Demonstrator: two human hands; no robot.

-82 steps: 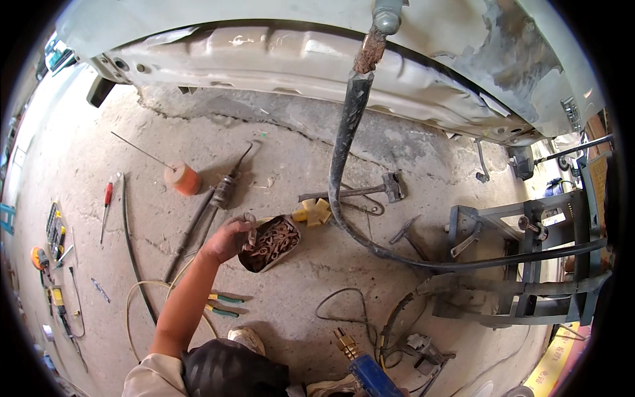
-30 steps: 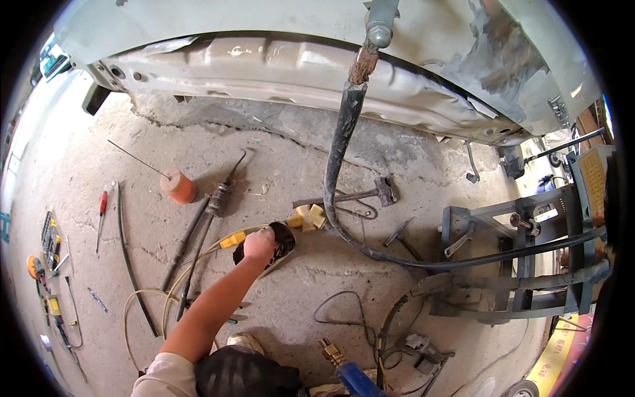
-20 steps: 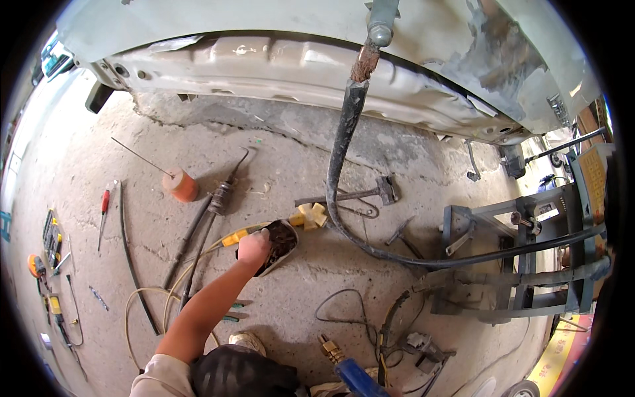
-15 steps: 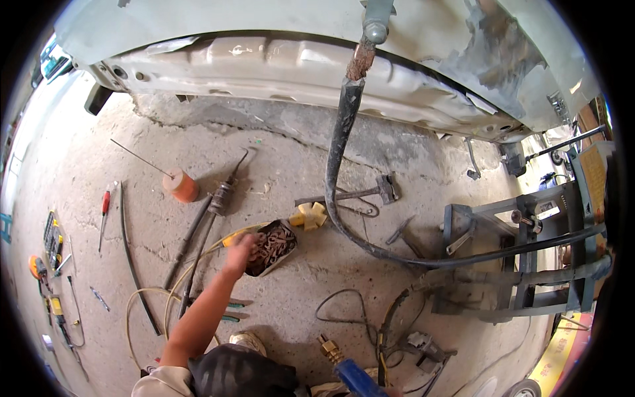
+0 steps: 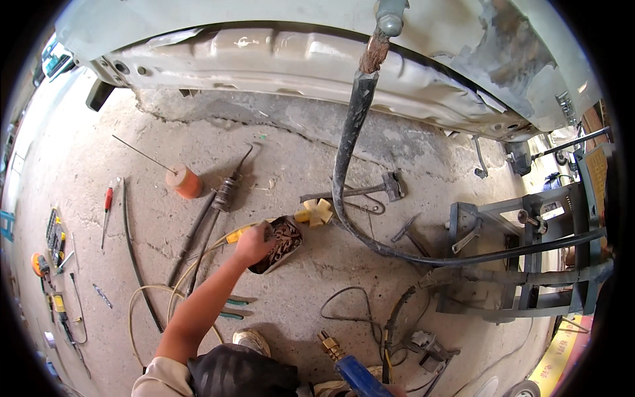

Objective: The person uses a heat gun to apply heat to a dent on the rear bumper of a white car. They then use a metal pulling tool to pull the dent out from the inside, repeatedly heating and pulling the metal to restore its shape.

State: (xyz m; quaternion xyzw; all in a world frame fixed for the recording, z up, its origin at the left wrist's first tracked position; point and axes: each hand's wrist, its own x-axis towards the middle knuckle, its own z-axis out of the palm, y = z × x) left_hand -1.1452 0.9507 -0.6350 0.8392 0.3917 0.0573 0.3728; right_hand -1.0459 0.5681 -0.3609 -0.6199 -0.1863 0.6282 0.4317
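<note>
My left hand [image 5: 256,243] reaches into the left side of an open tin [image 5: 278,264] on the floor, its fingers curled among small copper-brown metal pieces [image 5: 288,235]; what they grip, if anything, is hidden. A yellow connector [image 5: 317,210] lies beside the tin's upper right. At the lower edge, my right hand [image 5: 395,390], mostly out of frame, holds a blue tool [image 5: 357,372] with a brass nozzle. A thick black cable [image 5: 354,119] with a corroded end piece [image 5: 374,53] runs from a clamp on the vehicle panel, curving past the tin.
A dented vehicle body [image 5: 278,63] spans the top. A metal stand [image 5: 509,304] is at the right. The concrete floor holds an orange cylinder with a rod [image 5: 187,183], a hammer [image 5: 390,187], a red screwdriver [image 5: 108,202], hoses [image 5: 139,278], pliers [image 5: 231,314] and several power tools [image 5: 58,301].
My left hand has dipped into the tin, shifted to its left side and is now back over the pieces, slightly further right than half a second ago. The view has shifted slightly.
</note>
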